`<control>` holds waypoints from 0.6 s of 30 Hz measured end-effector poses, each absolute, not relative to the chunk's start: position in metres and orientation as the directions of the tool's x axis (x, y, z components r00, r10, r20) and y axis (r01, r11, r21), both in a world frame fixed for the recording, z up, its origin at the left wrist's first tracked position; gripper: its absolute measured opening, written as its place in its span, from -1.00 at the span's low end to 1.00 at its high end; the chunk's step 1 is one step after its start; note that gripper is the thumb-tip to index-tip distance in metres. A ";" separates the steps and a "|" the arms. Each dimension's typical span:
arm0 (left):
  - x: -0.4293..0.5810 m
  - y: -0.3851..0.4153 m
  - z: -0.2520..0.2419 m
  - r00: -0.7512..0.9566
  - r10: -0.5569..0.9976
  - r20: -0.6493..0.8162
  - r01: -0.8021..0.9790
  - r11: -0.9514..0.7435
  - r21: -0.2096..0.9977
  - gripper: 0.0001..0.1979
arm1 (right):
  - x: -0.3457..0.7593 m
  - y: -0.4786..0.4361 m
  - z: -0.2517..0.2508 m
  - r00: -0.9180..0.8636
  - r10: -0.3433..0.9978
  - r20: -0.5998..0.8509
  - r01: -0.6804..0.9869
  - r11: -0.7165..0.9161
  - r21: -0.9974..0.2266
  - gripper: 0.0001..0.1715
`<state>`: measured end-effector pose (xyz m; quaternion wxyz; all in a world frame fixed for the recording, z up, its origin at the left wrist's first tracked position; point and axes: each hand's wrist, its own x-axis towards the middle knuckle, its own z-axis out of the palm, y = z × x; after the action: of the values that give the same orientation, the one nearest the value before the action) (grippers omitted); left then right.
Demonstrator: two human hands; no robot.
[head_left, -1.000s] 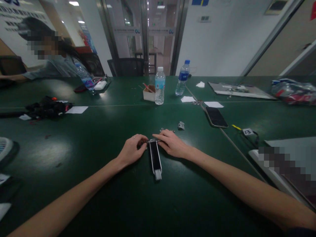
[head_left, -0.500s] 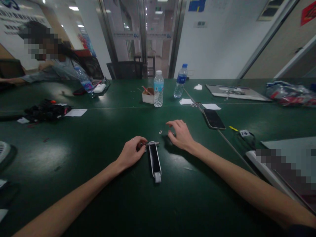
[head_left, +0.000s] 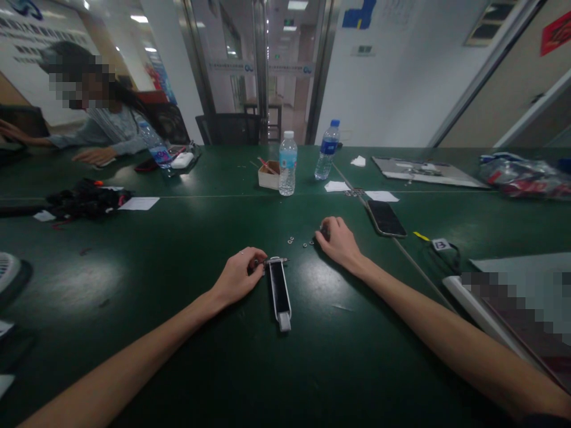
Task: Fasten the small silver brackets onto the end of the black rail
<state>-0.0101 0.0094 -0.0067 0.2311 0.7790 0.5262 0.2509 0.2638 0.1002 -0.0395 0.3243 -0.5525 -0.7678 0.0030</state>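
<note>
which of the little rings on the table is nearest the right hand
The rightmost ring, lying just left of the right hand, by its thumb. The other rings are farther left, two of them close together.

The long thing (head_left: 280, 291) is thin, with a white edge and a shiny black middle. It lies flat, its pale near end pointing back and a tiny bit right. A thin metal rod (head_left: 280, 260) goes sideways across its far end, and the rod's left tip is pinched. Past them lie small silver rings (head_left: 290, 241), two close together and two more to the right. Just beside those is a dark gray lump (head_left: 325, 230), mostly hidden.
</note>
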 end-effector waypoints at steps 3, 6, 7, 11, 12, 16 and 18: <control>-0.012 0.010 -0.010 0.323 0.933 0.156 0.698 -0.347 0.626 -0.80 | 0.260 0.093 -0.035 -0.228 0.760 0.609 0.766 0.526 -0.370 -0.80; -0.012 0.010 -0.011 0.321 0.930 0.181 0.696 -0.361 0.621 -0.81 | 0.251 0.080 -0.031 -0.329 0.653 0.683 0.656 0.677 -0.332 -0.79; -0.012 0.010 -0.011 0.323 0.927 0.189 0.695 -0.368 0.617 -0.81 | 0.247 0.075 -0.030 -0.404 0.620 0.672 0.607 0.732 -0.310 -0.79; -0.010 0.010 -0.008 0.320 0.926 0.200 0.702 -0.374 0.606 -0.83 | 0.235 0.062 -0.022 -0.757 0.468 0.457 0.396 0.884 -0.250 -0.83; -0.009 0.009 -0.008 0.320 0.927 0.196 0.704 -0.371 0.606 -0.84 | 0.234 0.061 -0.019 -0.787 0.463 0.408 0.384 0.885 -0.264 -0.85; -0.009 0.009 -0.006 0.324 0.931 0.167 0.705 -0.356 0.614 -0.83 | 0.234 0.060 -0.012 -0.789 0.524 0.322 0.412 0.839 -0.356 -0.87; -0.009 0.009 -0.006 0.323 0.933 0.158 0.704 -0.348 0.619 -0.83 | 0.235 0.061 -0.010 -0.805 0.504 0.312 0.387 0.846 -0.367 -0.87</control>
<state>-0.0091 0.0088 -0.0059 0.2263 0.7811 0.5240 0.2532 0.2353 0.0605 -0.0098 0.2024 -0.2373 -0.9391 0.1443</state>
